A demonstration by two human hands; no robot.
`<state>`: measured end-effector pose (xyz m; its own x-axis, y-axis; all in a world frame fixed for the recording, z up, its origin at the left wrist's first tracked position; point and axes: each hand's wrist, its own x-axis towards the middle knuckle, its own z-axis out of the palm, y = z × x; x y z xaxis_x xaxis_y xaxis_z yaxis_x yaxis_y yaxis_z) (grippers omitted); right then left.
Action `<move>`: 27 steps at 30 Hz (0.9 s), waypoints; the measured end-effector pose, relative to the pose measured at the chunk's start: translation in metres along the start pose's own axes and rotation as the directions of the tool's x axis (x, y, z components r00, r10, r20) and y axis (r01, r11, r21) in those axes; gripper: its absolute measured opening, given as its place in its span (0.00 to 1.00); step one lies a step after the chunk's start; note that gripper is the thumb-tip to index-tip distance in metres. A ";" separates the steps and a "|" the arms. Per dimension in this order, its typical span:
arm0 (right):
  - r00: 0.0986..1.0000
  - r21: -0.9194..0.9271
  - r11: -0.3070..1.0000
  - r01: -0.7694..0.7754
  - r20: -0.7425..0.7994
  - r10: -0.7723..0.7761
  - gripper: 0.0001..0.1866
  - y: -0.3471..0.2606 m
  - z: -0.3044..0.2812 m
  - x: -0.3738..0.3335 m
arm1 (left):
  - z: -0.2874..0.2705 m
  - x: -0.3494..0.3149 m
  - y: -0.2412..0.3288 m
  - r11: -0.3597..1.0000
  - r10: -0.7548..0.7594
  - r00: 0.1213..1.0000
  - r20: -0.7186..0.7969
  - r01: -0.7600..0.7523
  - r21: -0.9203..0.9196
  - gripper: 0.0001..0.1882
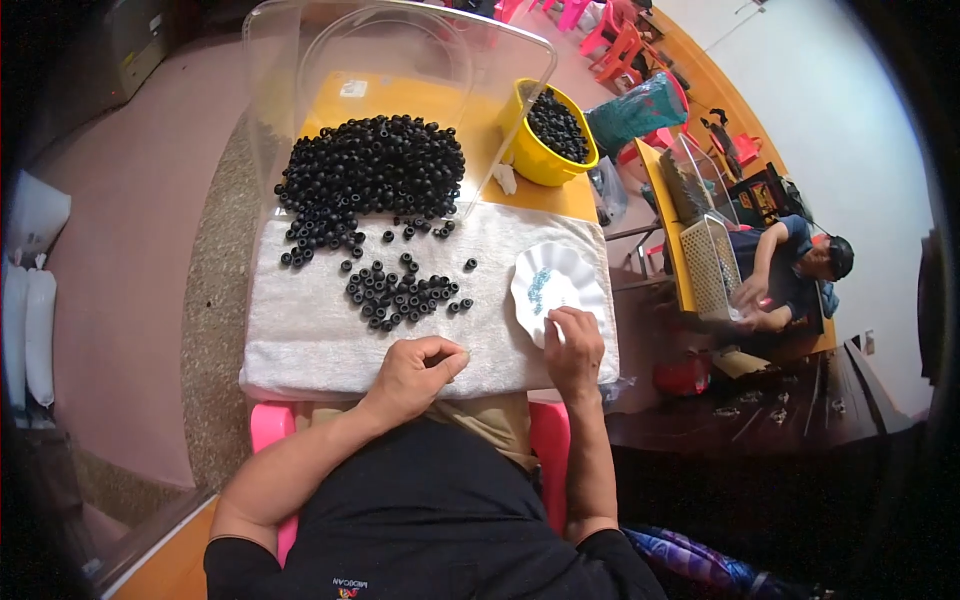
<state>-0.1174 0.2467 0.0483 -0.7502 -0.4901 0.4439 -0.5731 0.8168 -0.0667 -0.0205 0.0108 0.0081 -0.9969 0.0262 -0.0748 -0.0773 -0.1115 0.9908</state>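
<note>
Blue-green bits (539,289) lie in the white scalloped dish (570,277), ahead and slightly left of the right hand (575,350), their patch running roughly away from it. That hand, curled over the near rim, is nearer than the left hand (418,378), pinched closed; I cannot tell whether either grips anything. Black beads (400,297) lie ahead of the left hand.

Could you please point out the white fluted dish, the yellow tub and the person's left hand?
White fluted dish (578,267): head view, on its bare inner surface.
Yellow tub (541,164): head view, on its near outer wall.
Left hand (415,378): head view, on the back of the hand.
</note>
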 end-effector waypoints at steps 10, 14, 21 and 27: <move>0.977 0.872 0.489 -0.030 0.128 -0.168 0.14 -0.058 0.009 -0.011 | 0.000 0.001 0.001 0.962 -0.059 0.988 0.143 0.095 -0.255 0.09; 0.978 0.935 0.328 -0.135 0.180 -0.110 0.10 -0.058 0.020 -0.016 | -0.004 0.001 0.000 0.935 -0.082 0.974 0.210 0.148 -0.322 0.09; 0.971 0.929 0.306 -0.208 0.234 -0.049 0.05 -0.062 0.025 -0.019 | -0.005 0.002 -0.002 0.870 -0.143 0.962 0.232 0.234 -0.435 0.09; 0.966 0.915 0.329 -0.234 0.258 -0.032 0.04 -0.063 0.024 -0.017 | -0.006 0.003 -0.006 0.815 -0.194 0.961 0.198 0.270 -0.512 0.08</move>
<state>-0.0764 0.1963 0.0233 -0.7911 -0.5781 0.2002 -0.3150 0.1044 -0.9433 -0.0234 0.0054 0.0009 -0.9393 0.2439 -0.2413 -0.3414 -0.5926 0.7296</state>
